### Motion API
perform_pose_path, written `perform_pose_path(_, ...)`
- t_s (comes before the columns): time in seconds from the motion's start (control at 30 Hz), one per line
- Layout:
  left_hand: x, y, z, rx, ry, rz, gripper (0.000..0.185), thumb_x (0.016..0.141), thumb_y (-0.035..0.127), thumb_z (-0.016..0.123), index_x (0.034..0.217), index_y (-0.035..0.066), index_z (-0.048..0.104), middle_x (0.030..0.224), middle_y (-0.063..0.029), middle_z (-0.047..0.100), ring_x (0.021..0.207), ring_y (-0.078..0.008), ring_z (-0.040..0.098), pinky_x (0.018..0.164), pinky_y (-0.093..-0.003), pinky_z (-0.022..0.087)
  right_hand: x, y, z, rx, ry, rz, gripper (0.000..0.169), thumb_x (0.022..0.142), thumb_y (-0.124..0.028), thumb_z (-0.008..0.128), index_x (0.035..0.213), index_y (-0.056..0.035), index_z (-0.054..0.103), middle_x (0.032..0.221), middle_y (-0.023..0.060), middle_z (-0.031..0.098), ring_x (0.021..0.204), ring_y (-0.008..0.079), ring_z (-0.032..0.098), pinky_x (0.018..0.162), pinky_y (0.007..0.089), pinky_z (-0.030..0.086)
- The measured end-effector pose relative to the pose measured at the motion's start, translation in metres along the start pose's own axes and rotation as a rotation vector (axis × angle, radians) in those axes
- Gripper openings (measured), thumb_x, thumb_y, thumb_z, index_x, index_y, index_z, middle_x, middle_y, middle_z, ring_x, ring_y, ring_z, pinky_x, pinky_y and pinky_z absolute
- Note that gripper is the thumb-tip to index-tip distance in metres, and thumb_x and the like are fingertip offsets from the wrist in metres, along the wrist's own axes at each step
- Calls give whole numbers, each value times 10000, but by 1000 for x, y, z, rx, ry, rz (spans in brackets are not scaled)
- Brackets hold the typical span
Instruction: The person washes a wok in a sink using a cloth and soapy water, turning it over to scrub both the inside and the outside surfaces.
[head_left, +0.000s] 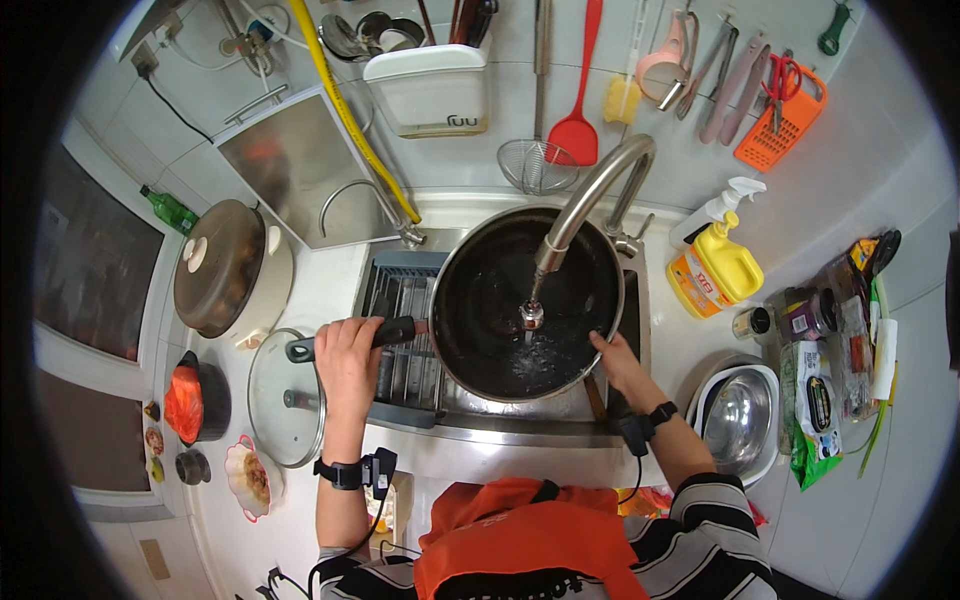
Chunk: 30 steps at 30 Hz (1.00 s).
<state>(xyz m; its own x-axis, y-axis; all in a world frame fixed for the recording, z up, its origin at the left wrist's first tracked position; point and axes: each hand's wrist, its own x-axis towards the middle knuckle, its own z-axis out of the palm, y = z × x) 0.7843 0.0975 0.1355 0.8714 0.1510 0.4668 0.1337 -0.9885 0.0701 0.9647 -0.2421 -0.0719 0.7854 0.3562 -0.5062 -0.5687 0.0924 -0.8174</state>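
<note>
A large dark wok (487, 300) is held over the stainless steel sink (495, 412). My left hand (349, 352) is closed around its black handle (394, 331), at the left. My right hand (619, 360) grips the wok's rim at the lower right, thumb on the inner side. From the curved metal faucet (592, 195), water runs through a small nozzle (532, 315) and splashes on the wok's bottom. Beneath the wok, a grey dish rack (405, 415) spans the sink's left part. Part of a wooden handle (595, 399) shows below the rim near my right hand.
A glass lid (281, 420) lies left of the sink, near a lidded pot (262, 300) and a scalloped bowl (251, 480) with food. A yellow detergent jug (712, 270) and metal bowls (739, 424) stand right. A wire skimmer (536, 166) and red spatula (576, 139) hang behind.
</note>
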Motion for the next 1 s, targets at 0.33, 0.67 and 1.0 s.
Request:
perform_pose_path(0.33, 10, 4, -51, 311, -254, 70, 334, 573, 131, 745, 880, 93, 621, 776, -37, 577, 793, -215, 558, 770, -344, 419, -15, 49, 32, -61, -149, 267, 303, 886, -118, 545, 1184, -62, 535, 1102, 52, 587, 968, 193, 546, 780, 342, 449)
perform_pose_path(0.67, -111, 6, -30, 117, -465, -109, 330, 628, 361, 752, 806, 111, 631, 680, -49, 587, 640, -246, 589, 604, -371, 443, -36, -32, -14, -653, -228, 309, 295, 768, -239, 555, 965, -24, 603, 840, 23, 587, 741, 137, 535, 640, 276, 456)
perform_pose_path(1.0, -187, 64, 60, -603, -471, -462, 293, 766, 244, 711, 951, 30, 636, 802, -149, 639, 722, -342, 615, 643, -403, 484, -101, -186, 25, -1208, -127, -13, 448, 802, -252, 512, 1159, 17, 553, 813, 169, 636, 732, 236, 621, 683, 328, 503)
